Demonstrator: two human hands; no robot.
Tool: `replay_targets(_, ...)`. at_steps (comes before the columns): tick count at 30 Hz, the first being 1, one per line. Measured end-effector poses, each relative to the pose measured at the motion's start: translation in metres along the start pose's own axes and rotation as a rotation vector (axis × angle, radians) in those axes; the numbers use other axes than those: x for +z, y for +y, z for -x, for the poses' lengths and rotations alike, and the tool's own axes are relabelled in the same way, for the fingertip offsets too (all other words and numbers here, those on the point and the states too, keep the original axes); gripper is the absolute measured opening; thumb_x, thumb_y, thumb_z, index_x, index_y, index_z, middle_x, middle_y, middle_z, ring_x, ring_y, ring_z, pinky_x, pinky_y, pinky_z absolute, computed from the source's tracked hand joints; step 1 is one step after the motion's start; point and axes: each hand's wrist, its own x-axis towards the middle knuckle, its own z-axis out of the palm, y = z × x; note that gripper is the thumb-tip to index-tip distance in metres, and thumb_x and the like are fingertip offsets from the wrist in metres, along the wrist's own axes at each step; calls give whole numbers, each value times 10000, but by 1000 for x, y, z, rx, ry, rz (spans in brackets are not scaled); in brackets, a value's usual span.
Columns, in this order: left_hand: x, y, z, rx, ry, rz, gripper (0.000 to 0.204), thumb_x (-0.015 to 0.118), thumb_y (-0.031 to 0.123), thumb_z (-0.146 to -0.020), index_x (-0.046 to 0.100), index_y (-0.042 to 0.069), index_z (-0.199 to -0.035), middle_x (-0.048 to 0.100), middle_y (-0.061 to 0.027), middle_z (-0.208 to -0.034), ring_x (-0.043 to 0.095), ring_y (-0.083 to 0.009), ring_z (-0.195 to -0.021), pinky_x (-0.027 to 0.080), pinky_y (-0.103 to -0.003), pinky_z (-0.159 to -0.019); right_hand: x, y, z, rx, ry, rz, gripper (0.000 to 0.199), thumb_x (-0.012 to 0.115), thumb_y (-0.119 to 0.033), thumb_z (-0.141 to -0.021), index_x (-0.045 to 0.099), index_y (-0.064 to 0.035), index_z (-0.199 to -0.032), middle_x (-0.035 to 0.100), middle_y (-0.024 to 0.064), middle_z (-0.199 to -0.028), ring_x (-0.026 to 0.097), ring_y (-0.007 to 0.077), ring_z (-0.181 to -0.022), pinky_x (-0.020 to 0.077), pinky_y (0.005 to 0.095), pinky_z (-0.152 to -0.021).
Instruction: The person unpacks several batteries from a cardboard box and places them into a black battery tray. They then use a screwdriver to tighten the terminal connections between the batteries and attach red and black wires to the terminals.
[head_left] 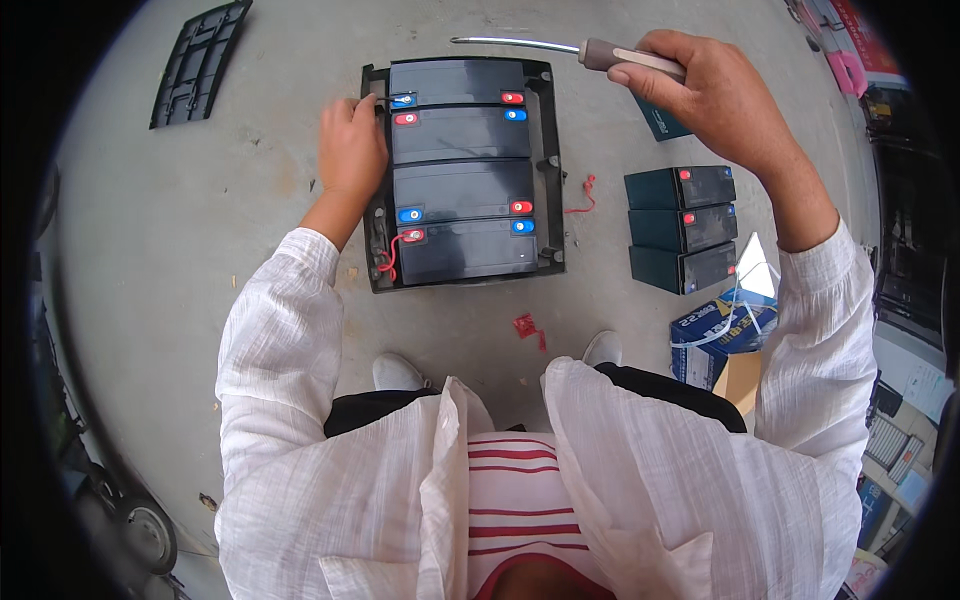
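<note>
Several dark batteries (pixel 460 135) lie in a row inside a black open case (pixel 551 160) on the floor, with red and blue terminals at their ends. My left hand (pixel 352 150) is at the case's far left side, its fingers closed around a short black wire (pixel 384 98). That wire reaches a blue terminal (pixel 403 101) on the farthest battery. A red wire (pixel 389 262) runs from the nearest battery's red terminal. My right hand (pixel 705 95) grips a screwdriver (pixel 610 55) by its handle, raised above the floor, the shaft pointing left beyond the case.
Three more batteries (pixel 682 228) stand right of the case, with another dark box (pixel 660 118) partly behind my right hand. An opened blue carton (pixel 715 335) sits nearer me. A black cover (pixel 200 62) lies far left. Red scraps (pixel 527 326) and a loose red wire (pixel 585 195) are on the floor.
</note>
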Motion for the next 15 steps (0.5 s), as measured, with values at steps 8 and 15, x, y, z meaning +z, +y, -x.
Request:
replay_targets(8, -17, 14, -6, -443, -194, 196, 229, 656, 104, -921, 743, 60, -1129, 721, -182, -1019, 689, -351, -947, 546, -446, -845, 94, 66, 138, 543, -199, -890, 454, 682, -456, -996, 719, -7, -943, 482, -18, -644, 433, 80, -619, 370, 282, -557)
replay_targets(15, -10, 11, -6, -457, -192, -64, 164, 737, 157, -867, 795, 89, -1004, 733, -151, -1000, 696, -330, -946, 545, -436, -857, 133, 78, 138, 505, -223, -1296, 416, 653, -418, -1021, 666, -25, -885, 495, -36, -659, 435, 56, -622, 360, 252, -552)
